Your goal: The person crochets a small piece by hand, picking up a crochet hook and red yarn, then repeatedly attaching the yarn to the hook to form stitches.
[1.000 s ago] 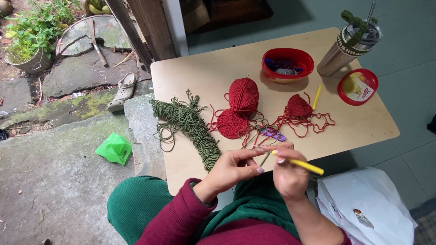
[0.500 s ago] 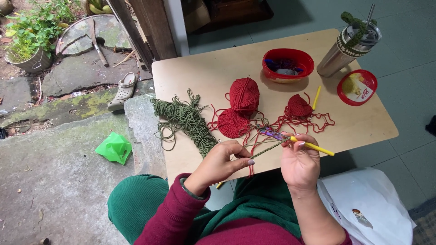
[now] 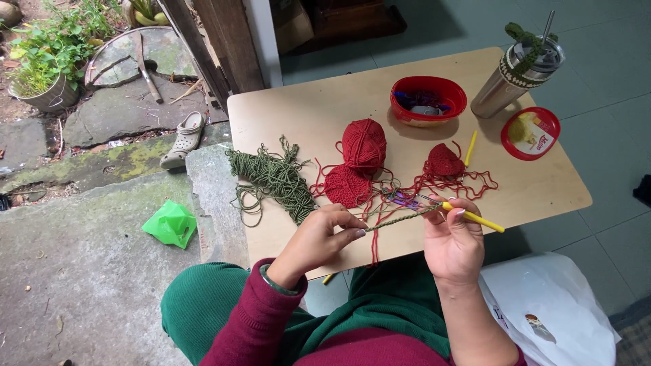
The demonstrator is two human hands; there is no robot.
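Observation:
My right hand (image 3: 453, 238) grips a yellow-handled crochet hook (image 3: 475, 218) over the near edge of the wooden table (image 3: 312, 115). My left hand (image 3: 324, 236) pinches the end of a thin green crocheted cord (image 3: 400, 219) stretched between both hands. Just beyond lie a flat red crocheted round (image 3: 346, 186), a red yarn ball (image 3: 364, 142), a smaller red crocheted piece (image 3: 444, 160) with loose red yarn (image 3: 475, 181), and a tangle of green yarn (image 3: 271, 179). Purple-handled scissors (image 3: 403, 199) lie under the cord.
At the back of the table stand a red bowl (image 3: 428, 100) of bits, a metal tumbler (image 3: 515, 71) with a green crocheted band, a red lid (image 3: 530, 133) and a yellow stick (image 3: 470, 148). A white bag (image 3: 549, 305) lies by my right leg. A green scrap (image 3: 171, 224) and a shoe (image 3: 183, 139) lie outside.
Both hands have drawn apart, the left going left and down. The green cord is now stretched out between them. The hook has tilted a little to the right.

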